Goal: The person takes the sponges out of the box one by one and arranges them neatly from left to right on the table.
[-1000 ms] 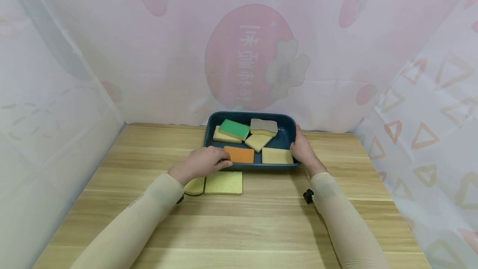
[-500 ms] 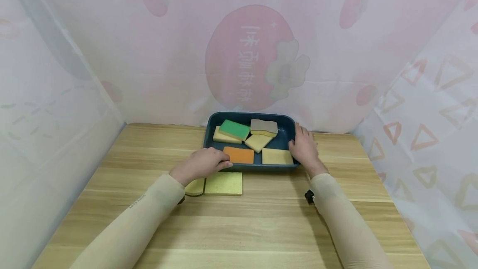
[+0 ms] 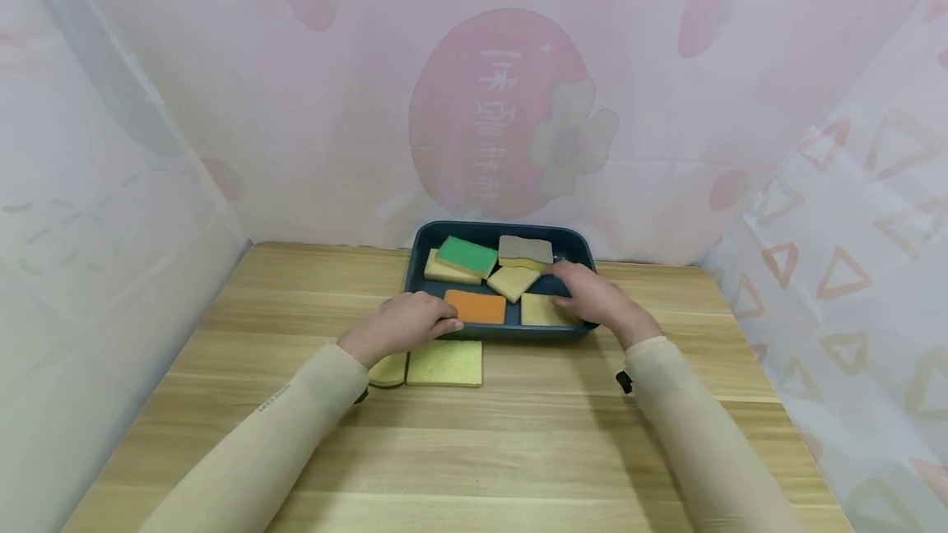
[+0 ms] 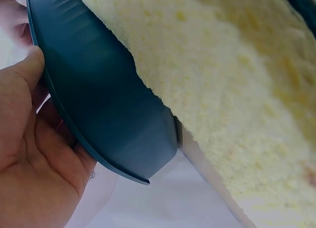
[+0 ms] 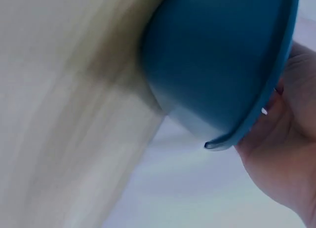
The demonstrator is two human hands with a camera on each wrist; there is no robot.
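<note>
Tray (image 3: pixel 415 270) sits mid-frame at the table's (image 3: pixel 518 451) back edge, full of sponges. Left hand (image 3: pixel 403 323) grips its lower-left corner; right hand (image 3: pixel 596 298) reaches over the rim, fingers loose on the tan sponge (image 3: pixel 536 311), holding nothing. One-handed grip could tip it, I'd guess.
</note>
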